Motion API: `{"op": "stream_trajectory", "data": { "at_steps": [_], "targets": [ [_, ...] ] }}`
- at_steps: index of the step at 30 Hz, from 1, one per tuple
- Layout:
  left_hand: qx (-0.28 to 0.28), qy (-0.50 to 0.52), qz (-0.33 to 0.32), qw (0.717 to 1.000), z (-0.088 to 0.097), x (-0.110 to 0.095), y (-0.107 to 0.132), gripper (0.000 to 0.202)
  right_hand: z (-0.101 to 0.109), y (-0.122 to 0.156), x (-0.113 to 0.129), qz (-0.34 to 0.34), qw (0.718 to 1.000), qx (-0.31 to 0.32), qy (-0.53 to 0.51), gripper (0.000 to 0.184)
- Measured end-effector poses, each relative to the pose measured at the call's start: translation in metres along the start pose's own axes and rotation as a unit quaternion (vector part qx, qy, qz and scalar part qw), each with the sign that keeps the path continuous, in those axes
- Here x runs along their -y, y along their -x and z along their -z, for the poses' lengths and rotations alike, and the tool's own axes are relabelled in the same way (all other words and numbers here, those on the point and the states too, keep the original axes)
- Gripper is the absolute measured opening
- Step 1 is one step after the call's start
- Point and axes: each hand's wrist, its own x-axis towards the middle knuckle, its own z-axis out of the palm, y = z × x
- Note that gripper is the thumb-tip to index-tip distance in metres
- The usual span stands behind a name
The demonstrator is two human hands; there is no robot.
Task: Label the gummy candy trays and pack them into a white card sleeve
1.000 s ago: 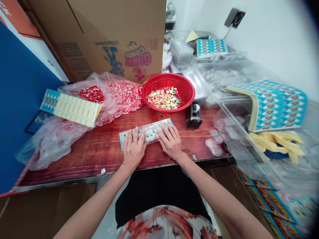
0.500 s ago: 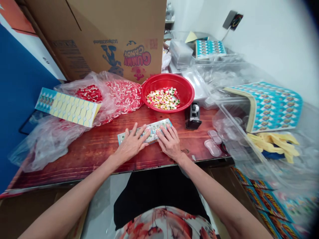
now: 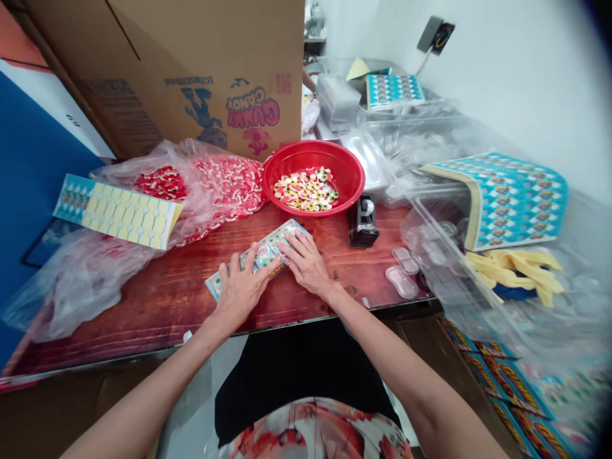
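Observation:
A flat, long pack of eyeball-like candies with a blue printed edge [image 3: 264,255] lies slantwise on the table in front of me. Over its left half my left hand [image 3: 239,287] rests with fingers spread, the thumb reaching along the near edge. My right hand [image 3: 308,264] lies across the right end, fingers stretched out on top. Beyond the pack is a red bowl [image 3: 313,148] with loose eyeball candies [image 3: 306,189] in it. Right of my right hand stands a small black dispenser [image 3: 363,223].
A plastic bag of red and white candies [image 3: 224,178] and a yellow-backed label sheet [image 3: 127,215] lie left. Clear lids [image 3: 401,282] and a clear bin [image 3: 437,268] with blue printed sheets [image 3: 521,197] and yellow gloves [image 3: 519,271] are right. A cardboard box [image 3: 157,57] stands behind.
The candy pack has turned, its left end swinging nearer to me and its right end farther away. Both hands moved with it to the left. The view has shifted slightly.

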Motion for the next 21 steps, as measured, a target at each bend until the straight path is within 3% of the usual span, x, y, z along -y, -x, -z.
{"op": "stream_trajectory", "data": {
  "at_steps": [3, 5, 8, 10, 12, 16, 21],
  "targets": [
    [0.010, 0.002, 0.006, 1.000, 0.001, -0.001, 0.000, 0.054, 0.019, 0.001, 0.001, -0.011, 0.998, -0.039, -0.038, 0.040],
    [0.013, 0.005, 0.009, 1.000, 0.001, -0.001, -0.001, 0.054, 0.044, 0.007, -0.005, -0.081, 0.990, -0.117, -0.023, 0.033],
    [0.017, 0.008, 0.005, 1.000, 0.001, 0.000, -0.001, 0.056, 0.091, 0.015, -0.028, -0.257, 0.931, -0.243, 0.088, 0.028],
    [0.015, 0.009, 0.002, 1.000, 0.001, 0.000, -0.001, 0.057, 0.117, 0.018, -0.050, -0.358, 0.877, -0.267, 0.176, 0.026],
    [0.006, 0.011, -0.001, 1.000, 0.000, 0.001, 0.000, 0.057, 0.134, 0.020, -0.071, -0.428, 0.853, -0.241, 0.175, 0.024],
    [-0.019, 0.022, -0.012, 1.000, -0.001, 0.003, 0.002, 0.057, 0.141, 0.021, -0.095, -0.474, 0.855, -0.210, -0.005, 0.022],
    [-0.026, 0.033, -0.016, 0.999, -0.003, 0.004, 0.002, 0.059, 0.130, 0.018, -0.095, -0.470, 0.843, -0.252, -0.071, 0.022]
  ]
}}
